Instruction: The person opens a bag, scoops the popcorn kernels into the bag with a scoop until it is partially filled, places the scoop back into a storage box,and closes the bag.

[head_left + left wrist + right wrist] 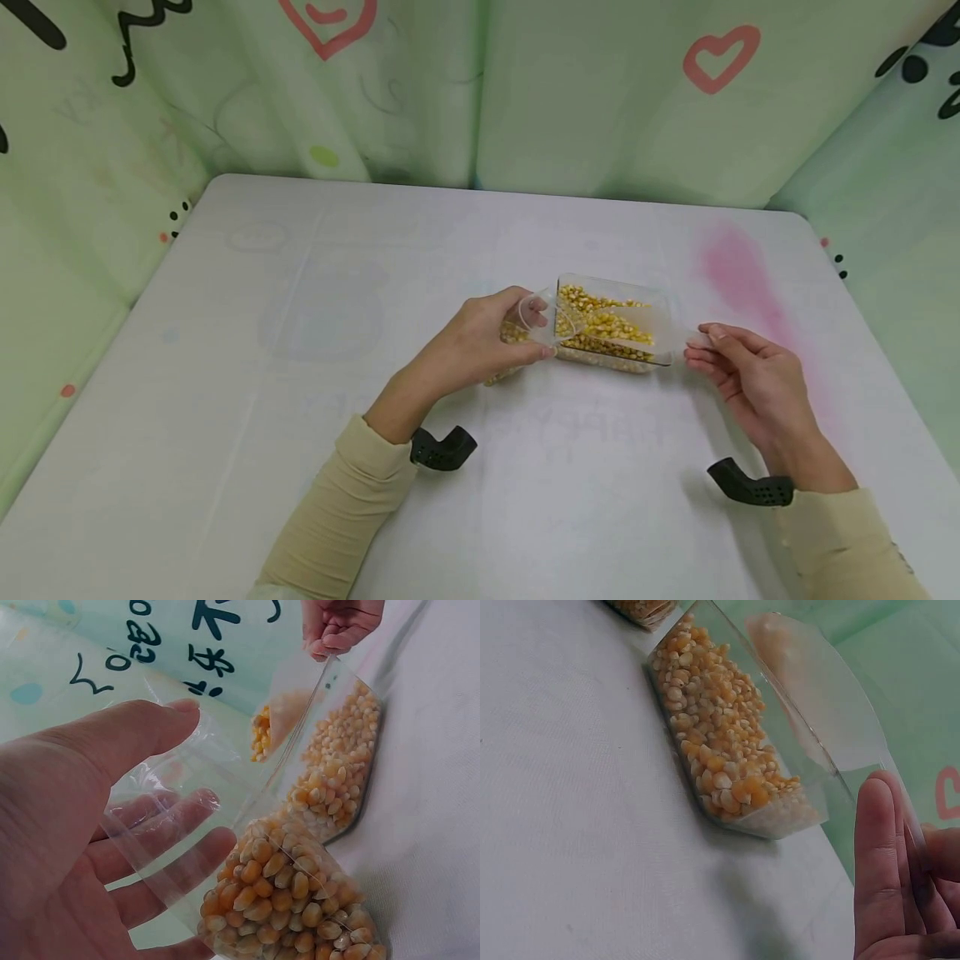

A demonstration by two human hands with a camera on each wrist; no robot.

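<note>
My left hand [480, 337] holds a clear plastic bag [289, 900] by its mouth, thumb and fingers curled round it and the mouth spread. Corn kernels fill the bag's lower part, which rests on the table. Just right of it stands a clear rectangular box [802, 814] partly filled with yellow corn kernels [712, 712]. Between thumb and fingers, my right hand [757, 383] pinches the handle of a translucent white scoop [825, 690]. The scoop's bowl is over the box with kernels in it, its front end toward the bag's mouth.
A white-covered table [337, 333] with a pink patch at the right lies beneath everything. Green printed curtains [600, 100] enclose its back and sides. Black wrist mounts [442, 450] sit on both wrists.
</note>
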